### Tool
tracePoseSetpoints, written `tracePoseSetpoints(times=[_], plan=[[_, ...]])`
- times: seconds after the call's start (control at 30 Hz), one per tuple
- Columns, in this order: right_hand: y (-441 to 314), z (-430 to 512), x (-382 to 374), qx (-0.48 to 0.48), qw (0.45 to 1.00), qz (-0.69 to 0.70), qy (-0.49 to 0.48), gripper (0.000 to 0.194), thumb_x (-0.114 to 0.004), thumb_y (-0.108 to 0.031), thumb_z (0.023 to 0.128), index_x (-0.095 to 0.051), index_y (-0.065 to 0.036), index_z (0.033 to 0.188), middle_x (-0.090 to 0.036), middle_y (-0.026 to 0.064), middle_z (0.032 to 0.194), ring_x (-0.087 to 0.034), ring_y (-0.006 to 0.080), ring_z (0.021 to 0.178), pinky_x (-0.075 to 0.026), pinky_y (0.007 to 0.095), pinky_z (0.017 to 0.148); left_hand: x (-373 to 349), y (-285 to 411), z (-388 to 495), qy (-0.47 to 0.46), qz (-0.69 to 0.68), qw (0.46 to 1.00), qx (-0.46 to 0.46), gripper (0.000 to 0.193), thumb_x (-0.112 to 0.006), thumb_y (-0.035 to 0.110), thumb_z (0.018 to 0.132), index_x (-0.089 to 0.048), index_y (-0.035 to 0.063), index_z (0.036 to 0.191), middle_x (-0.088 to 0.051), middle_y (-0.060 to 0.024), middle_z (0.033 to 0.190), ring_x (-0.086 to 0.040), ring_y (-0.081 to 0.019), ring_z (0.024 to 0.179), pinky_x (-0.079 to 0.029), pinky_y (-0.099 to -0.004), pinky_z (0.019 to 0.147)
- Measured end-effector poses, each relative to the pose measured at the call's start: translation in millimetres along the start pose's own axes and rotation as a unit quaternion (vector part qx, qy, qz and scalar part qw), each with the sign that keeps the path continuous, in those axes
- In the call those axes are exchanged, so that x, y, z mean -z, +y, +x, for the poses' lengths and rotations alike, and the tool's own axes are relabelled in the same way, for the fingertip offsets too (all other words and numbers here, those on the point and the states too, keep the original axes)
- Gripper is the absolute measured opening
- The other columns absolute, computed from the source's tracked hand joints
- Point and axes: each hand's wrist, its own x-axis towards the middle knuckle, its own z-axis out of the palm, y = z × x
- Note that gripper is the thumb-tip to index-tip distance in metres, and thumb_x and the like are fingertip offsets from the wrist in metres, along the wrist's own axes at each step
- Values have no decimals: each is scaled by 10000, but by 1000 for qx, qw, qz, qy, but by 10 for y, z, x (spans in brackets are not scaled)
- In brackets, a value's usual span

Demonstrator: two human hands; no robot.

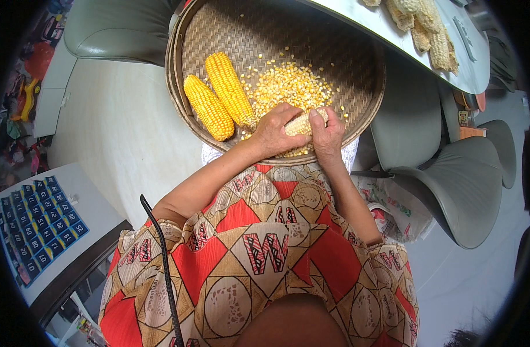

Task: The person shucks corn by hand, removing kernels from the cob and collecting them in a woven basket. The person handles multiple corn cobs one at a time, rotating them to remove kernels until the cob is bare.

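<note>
Both my hands grip one pale, mostly stripped corn cob above the near side of a round woven bamboo tray. My left hand wraps the cob's left end, and my right hand holds its right end with the thumb laid on top. Loose yellow corn kernels lie heaped in the tray just beyond my hands, and more show beneath them. Left of my left hand rest two full ears of corn, a longer one and a shorter one. My palms and part of the cob are hidden.
A white table overhangs the tray's far right, with several bare cobs on it. Grey chairs stand at right, another grey chair at upper left. A plastic bag lies on the floor. A black cord hangs before my chest.
</note>
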Motion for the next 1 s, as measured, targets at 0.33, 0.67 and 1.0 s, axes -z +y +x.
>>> tracePoseSetpoints(times=[0.33,0.67,1.0], plan=[[6,-1,-12,1,1000,8,6,267,-582,-256,842,-562,9,823,-563,49,664,-501,109,621,-424,272,569,16,29,-5,-10,1,1000,15,595,-709,297,644,-533,-39,1102,-520,-162,1004,-533,-275,947,-454,-361,822],[-36,-11,-10,-1,1000,-4,3,235,-567,-226,848,-577,8,849,-538,2,694,-460,78,664,-400,246,610,-41,20,-1,110,67,991,-42,782,-775,261,535,-475,-86,1167,-360,-293,1282,-403,-406,1176,-381,-414,963],[-13,-5,-6,-3,1000,-4,0,244,-568,-232,851,-578,12,858,-546,5,701,-468,77,671,-403,243,616,-41,13,-1,107,77,990,-46,760,-771,267,543,-490,-84,1156,-373,-302,1280,-406,-410,1173,-382,-428,958]])
